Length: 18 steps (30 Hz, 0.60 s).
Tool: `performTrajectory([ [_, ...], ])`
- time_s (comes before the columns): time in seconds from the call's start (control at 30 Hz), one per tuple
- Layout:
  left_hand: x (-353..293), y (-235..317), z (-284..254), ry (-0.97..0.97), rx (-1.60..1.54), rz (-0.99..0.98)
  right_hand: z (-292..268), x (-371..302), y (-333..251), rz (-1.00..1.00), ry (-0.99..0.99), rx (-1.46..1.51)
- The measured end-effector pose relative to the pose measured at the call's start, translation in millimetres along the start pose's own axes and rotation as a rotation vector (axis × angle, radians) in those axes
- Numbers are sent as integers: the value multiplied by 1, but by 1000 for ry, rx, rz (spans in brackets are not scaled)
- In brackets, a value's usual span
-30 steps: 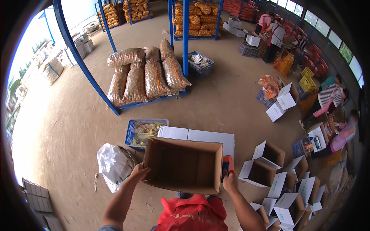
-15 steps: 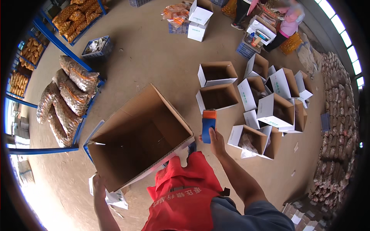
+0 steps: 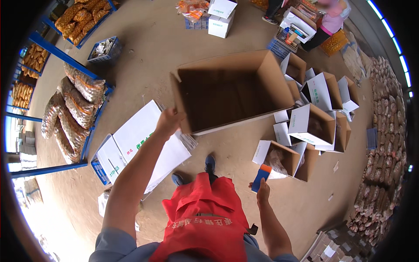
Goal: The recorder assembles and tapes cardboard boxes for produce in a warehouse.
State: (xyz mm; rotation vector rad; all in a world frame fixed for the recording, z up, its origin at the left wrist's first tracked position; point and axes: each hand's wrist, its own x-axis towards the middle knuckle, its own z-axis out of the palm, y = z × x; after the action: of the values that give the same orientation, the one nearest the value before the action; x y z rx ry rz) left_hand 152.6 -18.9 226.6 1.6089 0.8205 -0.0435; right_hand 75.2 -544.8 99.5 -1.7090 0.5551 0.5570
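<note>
My left hand [image 3: 169,123] grips the left end of a large open cardboard box [image 3: 277,78], holding it up in front of me. The box's brown inside faces me, with nothing visible in it. Lower down at the right, my right hand [image 3: 262,192] is closed around a blue and orange hand-held tape dispenser [image 3: 261,176], well apart from the box. Below my left forearm lies a stack of flat white cartons [image 3: 170,155] with green and red print, resting partly on a blue plastic crate [image 3: 99,169].
Several open white boxes [image 3: 312,124] crowd the floor at the right, some with plastic liners. Filled sacks [image 3: 80,109] lie on a blue rack at the left; piled sacks [image 3: 384,144] line the far right. A person in pink [image 3: 330,22] stands at the far right.
The large box has swung from the left across to the centre and away from me, uncovering the flat cartons. My right hand with the tape dispenser has moved lower and slightly right.
</note>
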Motion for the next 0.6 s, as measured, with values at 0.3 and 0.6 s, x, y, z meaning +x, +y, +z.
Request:
performTrajectory([
  [0.3, -3, -8, 67, -216, -212, 131, -14, 11, 1, 39, -76, -89],
  [0.6, -162, -266, -81, 331, 587, -148, -13, 22, 33, 215, -179, -362],
])
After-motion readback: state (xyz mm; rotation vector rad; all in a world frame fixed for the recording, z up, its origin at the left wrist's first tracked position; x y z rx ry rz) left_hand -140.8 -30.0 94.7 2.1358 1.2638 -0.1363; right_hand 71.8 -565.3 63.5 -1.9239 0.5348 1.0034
